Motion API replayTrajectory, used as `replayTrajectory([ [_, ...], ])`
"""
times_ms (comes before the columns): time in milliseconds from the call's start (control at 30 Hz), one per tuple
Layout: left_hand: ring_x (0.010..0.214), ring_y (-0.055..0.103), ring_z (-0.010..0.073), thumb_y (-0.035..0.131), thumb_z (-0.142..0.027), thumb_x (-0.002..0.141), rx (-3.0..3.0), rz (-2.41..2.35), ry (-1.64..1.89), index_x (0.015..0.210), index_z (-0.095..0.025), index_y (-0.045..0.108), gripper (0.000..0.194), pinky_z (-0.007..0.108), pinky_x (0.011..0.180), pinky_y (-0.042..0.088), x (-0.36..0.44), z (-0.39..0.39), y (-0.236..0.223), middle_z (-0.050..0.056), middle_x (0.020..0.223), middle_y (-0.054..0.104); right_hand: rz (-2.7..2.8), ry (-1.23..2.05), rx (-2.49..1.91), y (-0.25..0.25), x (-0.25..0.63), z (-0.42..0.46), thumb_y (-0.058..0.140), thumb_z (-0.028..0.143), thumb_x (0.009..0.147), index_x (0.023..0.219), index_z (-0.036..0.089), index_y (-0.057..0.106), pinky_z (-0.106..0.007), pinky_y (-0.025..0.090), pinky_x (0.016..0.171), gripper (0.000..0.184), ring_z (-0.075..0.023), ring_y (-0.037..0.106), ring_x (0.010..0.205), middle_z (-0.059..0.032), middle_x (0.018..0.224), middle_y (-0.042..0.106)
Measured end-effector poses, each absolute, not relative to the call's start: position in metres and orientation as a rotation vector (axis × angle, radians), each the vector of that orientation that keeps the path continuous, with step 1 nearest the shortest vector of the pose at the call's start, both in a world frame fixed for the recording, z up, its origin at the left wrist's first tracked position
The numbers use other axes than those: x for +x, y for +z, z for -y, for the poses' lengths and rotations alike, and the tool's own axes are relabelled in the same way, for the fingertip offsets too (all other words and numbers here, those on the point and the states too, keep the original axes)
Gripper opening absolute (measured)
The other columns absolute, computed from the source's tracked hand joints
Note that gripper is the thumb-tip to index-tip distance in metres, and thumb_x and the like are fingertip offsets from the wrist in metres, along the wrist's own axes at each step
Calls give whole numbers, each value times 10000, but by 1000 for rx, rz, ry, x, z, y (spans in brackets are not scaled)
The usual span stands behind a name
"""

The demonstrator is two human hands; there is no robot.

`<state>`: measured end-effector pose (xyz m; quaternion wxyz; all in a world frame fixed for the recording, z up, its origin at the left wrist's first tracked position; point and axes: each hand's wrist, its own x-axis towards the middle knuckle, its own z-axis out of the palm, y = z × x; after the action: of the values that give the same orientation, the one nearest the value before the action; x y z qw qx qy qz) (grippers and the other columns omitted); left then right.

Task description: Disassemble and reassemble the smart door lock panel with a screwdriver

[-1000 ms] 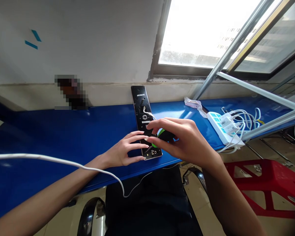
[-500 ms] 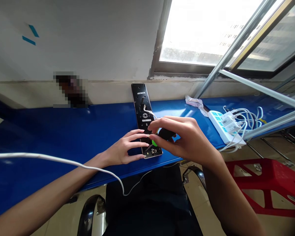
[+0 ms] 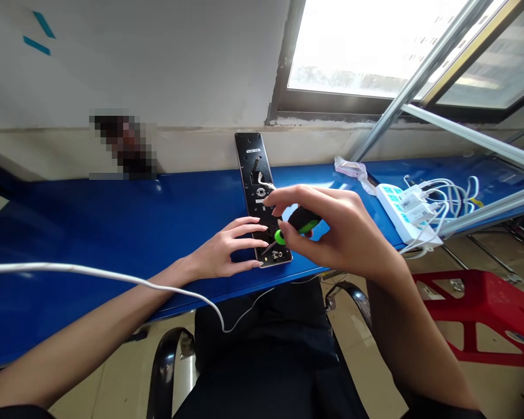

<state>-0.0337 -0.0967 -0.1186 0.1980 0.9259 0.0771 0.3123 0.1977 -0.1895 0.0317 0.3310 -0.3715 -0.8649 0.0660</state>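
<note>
A long black panel (image 3: 250,166) with a metal rim lies on the blue table, its back face up, showing holes, a spindle, white labels and a short white cable. My left hand (image 3: 222,249) rests at its left edge, fingers spread, fingertips touching the near part of the panel. In my right hand (image 3: 336,230) is a green and black screwdriver (image 3: 305,220), held slanted over the panel. Its thin shaft points down-left to the near end, beside a small metal fitting (image 3: 276,255). The exact spot where the tip meets the panel is hard to see.
A white power strip (image 3: 399,215) with plugged chargers and looped cables lies at the right, near a metal frame (image 3: 419,75). A crumpled plastic bag (image 3: 353,170) lies by the wall. A white cord (image 3: 113,276) crosses above my left forearm. A red stool (image 3: 493,314) stands right.
My right thumb and fingers have shifted on the screwdriver, so more of its green handle shows. The left hand stays on the panel. The whole view has shifted slightly.
</note>
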Motion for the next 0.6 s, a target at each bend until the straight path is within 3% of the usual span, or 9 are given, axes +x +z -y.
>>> replayTrajectory([
  [100,1492,426,336,765,-287,920,2587,-211,873,1327,-236,676,420,604,1216,423,-34,97,-118,124,1497,592,2266,193,-958,31,197,191,623,48,837,1327,133,603,-246,567,819,498,-130,703,953,-51,1142,724],
  [300,1502,418,342,760,-296,924,2606,-233,873,1324,-241,677,411,608,1210,435,-35,97,-119,124,1503,589,2280,114,-1015,30,198,190,657,188,951,1152,151,690,-220,529,693,207,-91,670,792,-25,1003,739],
  [467,1484,445,341,763,-302,925,2611,-247,871,1294,-233,697,381,594,1199,454,-35,98,-117,130,1485,602,2273,203,-966,30,198,191,628,65,870,1338,146,599,-250,562,816,476,-133,690,946,-56,1181,721],
  [600,1482,444,342,762,-301,925,2610,-249,885,1288,-233,696,375,588,1196,460,-35,98,-116,132,1483,602,2279,136,-1016,29,197,191,686,231,937,1246,155,655,-255,526,669,320,-116,665,798,-36,1068,738],
])
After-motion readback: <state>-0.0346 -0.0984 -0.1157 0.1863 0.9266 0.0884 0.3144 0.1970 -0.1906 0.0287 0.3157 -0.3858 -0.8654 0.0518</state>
